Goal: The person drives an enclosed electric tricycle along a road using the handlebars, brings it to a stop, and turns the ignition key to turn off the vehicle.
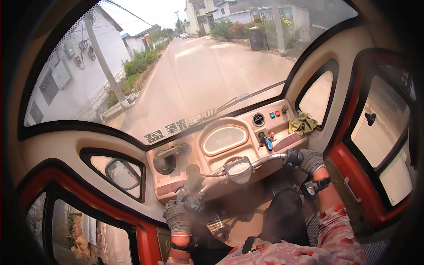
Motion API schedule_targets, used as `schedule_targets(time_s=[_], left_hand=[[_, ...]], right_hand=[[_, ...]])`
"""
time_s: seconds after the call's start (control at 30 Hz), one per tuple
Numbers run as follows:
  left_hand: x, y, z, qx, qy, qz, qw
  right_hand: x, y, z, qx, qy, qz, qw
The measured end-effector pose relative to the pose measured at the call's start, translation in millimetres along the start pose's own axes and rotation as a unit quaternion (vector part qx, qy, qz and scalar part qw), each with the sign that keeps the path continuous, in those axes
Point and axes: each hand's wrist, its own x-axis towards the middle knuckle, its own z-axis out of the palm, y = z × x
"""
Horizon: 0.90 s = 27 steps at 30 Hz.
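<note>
A chrome handlebar point(268, 159) with a pale centre cover point(239, 169) crosses in front of me inside a small enclosed vehicle. My left hand point(177, 216), in a grey knit glove, is closed round the left grip, beside a dark switch block point(191, 202). The right grip is held by my right hand point(312, 162), gloved the same way, its fingers wrapped round the black end. The bar is tilted in view, its right end higher. Behind it is the beige dashboard point(204, 179) with an oval instrument panel point(225, 140).
Keys with a blue fob point(268, 144) hang at the dash, left of a crumpled olive cloth point(303, 124). Red-framed doors point(340, 165) flank me. Through the windscreen runs a road point(207, 66), with a utility pole point(104, 64), a dark bin point(256, 39) and a distant car point(184, 35).
</note>
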Motion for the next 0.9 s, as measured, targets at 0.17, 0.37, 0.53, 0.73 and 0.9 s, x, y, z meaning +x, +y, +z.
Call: schedule_targets(time_s=[0.17,0.37,0.53,0.73,0.9], left_hand=[[-2,6,-11,-0.024,-0.006,0.01,1.0],[-3,2,-3,-0.034,0.017,0.01,0.999],[-4,3,-5,-0.023,0.02,0.011,0.999],[-3,3,-4,-0.034,0.017,0.009,0.999],[-3,2,-3,-0.038,0.026,0.012,0.999]], right_hand=[[-6,-3,-6,-0.008,0.001,0.006,1.0],[-5,-1,-4,-0.006,0.008,0.007,1.0],[-3,-1,-3,0.008,0.002,0.009,1.0],[-4,-1,-4,0.011,0.012,0.01,1.0],[-3,1,-3,0.004,0.009,0.007,1.0]])
